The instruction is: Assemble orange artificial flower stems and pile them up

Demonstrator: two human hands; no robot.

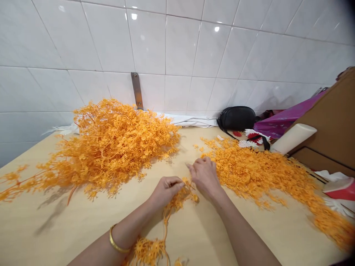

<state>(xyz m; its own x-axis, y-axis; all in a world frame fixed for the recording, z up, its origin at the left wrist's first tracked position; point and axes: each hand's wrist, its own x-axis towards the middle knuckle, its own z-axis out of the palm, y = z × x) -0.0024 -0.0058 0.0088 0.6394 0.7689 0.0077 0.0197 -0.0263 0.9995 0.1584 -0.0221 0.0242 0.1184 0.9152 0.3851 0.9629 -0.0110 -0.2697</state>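
My left hand [168,189] is closed in a pinch on an orange artificial flower stem [165,223], which trails down toward the table's near edge with small blossoms along it. Close by on the right, my right hand [203,174] has its fingers curled near the tip of the same stem; what lies between them is hidden. A large heap of orange flower branches [119,144] rests to the left of my hands. On the right spreads a flatter pile of loose orange blossoms [255,170], right beside my right hand.
Beyond the loose blossoms sit a black pouch [237,117], white and red flower heads [248,143], a purple cloth [285,114], a cream cylinder [294,138] and a cardboard box [330,125]. A tiled wall [180,44] with a metal bracket [137,90] borders the table [105,225].
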